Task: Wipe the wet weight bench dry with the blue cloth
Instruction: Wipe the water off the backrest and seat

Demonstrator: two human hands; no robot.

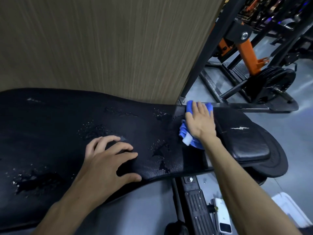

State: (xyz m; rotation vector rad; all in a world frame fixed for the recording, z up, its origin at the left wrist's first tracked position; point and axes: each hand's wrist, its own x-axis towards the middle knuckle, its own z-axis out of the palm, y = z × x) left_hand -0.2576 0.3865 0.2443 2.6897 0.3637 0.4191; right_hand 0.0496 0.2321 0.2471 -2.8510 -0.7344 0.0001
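Your right hand [199, 122] lies flat on the blue cloth [189, 136], fingers straight and spread, pressing it down on the weight bench [67, 126]. The cloth is at the gap where the long black pad meets the smaller seat pad [243, 141], close to the far edge of the bench. It is bunched under your palm; blue folds show past your fingertips and beside your wrist, and a white tag [187, 139] sticks out on the near side.

Your left hand [108, 160] rests on the long pad near its near edge, well apart from the cloth. Its fingers are spread and a little bent, the tips touch the black cover, and it holds nothing.

Water drops and small puddles [160, 150] shine on the long pad: between your two hands, further along the far edge, and near the left end. The seat pad has a white tear [240, 128] in its cover.

Behind the bench stands a wood-grain wall panel [101, 44]. At the far right are a black and orange machine frame [245, 48] and a black weight plate [277, 80] on the grey floor [291, 126].
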